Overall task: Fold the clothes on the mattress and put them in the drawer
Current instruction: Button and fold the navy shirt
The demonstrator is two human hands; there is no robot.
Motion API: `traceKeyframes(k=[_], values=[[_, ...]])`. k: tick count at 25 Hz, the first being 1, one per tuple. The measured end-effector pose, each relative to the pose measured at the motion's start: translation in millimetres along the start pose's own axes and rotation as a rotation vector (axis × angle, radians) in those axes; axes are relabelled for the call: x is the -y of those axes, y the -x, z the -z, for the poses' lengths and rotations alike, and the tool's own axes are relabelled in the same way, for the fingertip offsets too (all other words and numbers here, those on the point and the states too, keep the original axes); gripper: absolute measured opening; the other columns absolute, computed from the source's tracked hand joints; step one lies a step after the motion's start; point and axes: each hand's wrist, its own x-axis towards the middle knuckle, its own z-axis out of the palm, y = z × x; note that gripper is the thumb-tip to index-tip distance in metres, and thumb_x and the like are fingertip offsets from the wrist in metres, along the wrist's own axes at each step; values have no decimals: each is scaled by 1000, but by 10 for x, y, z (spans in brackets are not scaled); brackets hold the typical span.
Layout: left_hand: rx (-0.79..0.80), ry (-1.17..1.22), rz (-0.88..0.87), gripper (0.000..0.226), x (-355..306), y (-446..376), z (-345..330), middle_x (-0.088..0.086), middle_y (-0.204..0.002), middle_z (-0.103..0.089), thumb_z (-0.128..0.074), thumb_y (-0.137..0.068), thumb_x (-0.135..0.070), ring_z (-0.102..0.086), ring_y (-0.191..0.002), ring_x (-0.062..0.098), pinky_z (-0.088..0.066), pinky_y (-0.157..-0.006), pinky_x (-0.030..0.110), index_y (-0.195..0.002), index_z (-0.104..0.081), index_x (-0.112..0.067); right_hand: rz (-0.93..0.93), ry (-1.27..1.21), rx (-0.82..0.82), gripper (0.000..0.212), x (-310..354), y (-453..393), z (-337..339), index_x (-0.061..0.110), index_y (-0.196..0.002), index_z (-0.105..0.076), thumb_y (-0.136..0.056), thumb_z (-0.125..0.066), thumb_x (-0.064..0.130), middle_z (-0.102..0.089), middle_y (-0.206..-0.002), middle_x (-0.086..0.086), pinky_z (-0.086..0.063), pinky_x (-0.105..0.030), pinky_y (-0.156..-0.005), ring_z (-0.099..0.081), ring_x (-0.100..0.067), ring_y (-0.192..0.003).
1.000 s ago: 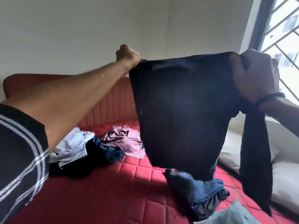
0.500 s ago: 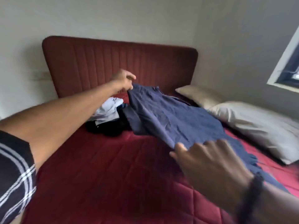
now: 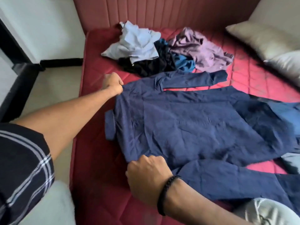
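The head view looks down on a red quilted mattress (image 3: 97, 176) with a padded red headboard (image 3: 162, 12) at its far end. A dark blue long-sleeved shirt (image 3: 186, 127) lies spread flat across the middle of the mattress, its collar end toward the left edge and its hem toward the right edge. One sleeve (image 3: 194, 80) stretches out along the far side of the shirt, and the other sleeve (image 3: 235, 181) lies along the near side. The left hand (image 3: 113, 85), on an outstretched arm, is curled and pinches the far shoulder of the shirt near the left edge of the mattress. The right hand (image 3: 146, 174), with a black bracelet (image 3: 165, 192) on its wrist, is curled too and grips the near shoulder of the shirt. Near the headboard, just beyond the far sleeve, sits a crumpled pile of clothes: a pale blue garment (image 3: 134, 44), a black garment (image 3: 146, 65), a teal garment (image 3: 185, 62) and a mauve garment (image 3: 199, 49), all touching one another. Two pillows (image 3: 263, 36) lie at the far right corner. A plaid sleeve (image 3: 22, 168) shows at the lower left of the view.
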Motion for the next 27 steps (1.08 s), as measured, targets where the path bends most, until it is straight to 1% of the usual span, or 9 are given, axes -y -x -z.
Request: traceKeyframes(k=[5,8,11,15,18,20,22,24,27], values=[[-68,15,75,37,800,140,160,10,-112,-77,-79,-73,5,-70,-107,25,-54,-94,28,-105,-80,-14,54,-119,117,28,516,-321,-312,19,-76,-43,-103,-48,24,-63,-89,-11,-41,-38,-62,-62,-35,-74],[-102,-5,93,41,1037,275,219,12,-116,-75,-73,-76,11,-69,-109,28,-54,-94,30,-110,-78,-11,57,-222,190,23,696,-379,-471,18,-84,-47,-103,-52,31,-61,-94,-14,-42,-39,-69,-63,-38,-87],[-97,-117,9,42,1056,577,220,16,-125,-69,-69,-86,0,-62,-119,35,-50,-104,38,-126,-70,-15,70,-401,280,26,667,-265,-593,17,-94,-60,-97,-63,42,-65,-97,-8,-51,-37,-77,-65,-32,-96],[100,-124,-434,31,640,1402,80,13,-122,-70,-65,-92,-32,-60,-118,35,-47,-105,45,-120,-72,-21,-113,-677,3,13,4,126,-567,21,-97,-74,-91,-74,32,-77,-89,5,-56,-24,-79,-71,-7,-82],[266,-33,-637,47,175,2268,-82,-1,-89,-75,-54,-90,-63,-68,-87,18,-52,-86,36,-96,-78,-23,-217,-408,-242,13,-826,628,-544,20,-98,-74,-85,-74,21,-77,-91,2,-55,-31,-81,-71,-16,-86],[424,-13,-680,63,-52,2846,-140,-7,-89,-69,-51,-85,-82,-63,-85,10,-52,-83,34,-103,-74,-27,-355,-241,-281,29,-1491,982,-588,19,-108,-72,-80,-80,24,-74,-102,-7,-54,-38,-88,-70,-32,-99],[585,-194,-715,86,-79,3221,-197,-10,-112,-60,-55,-70,-93,-56,-105,10,-49,-96,35,-134,-57,-36,-619,-112,-135,58,-2175,1358,-665,19,-122,-67,-73,-87,43,-68,-117,-11,-48,-43,-98,-63,-38,-114],[651,-447,-729,115,-9,3435,-257,-8,-129,-44,-65,-63,-89,-46,-120,14,-43,-103,37,-157,-25,-36,-808,-106,69,76,-2649,1714,-703,21,-126,-64,-66,-89,59,-66,-123,-11,-47,-40,-99,-61,-34,-117],[604,-514,-670,115,22,3551,-308,-5,-131,-38,-74,-77,-66,-45,-123,18,-42,-104,37,-163,-4,-34,-837,-140,207,41,-2792,1852,-703,24,-103,-67,-77,-85,50,-69,-119,-9,-46,-28,-81,-61,-24,-97]])
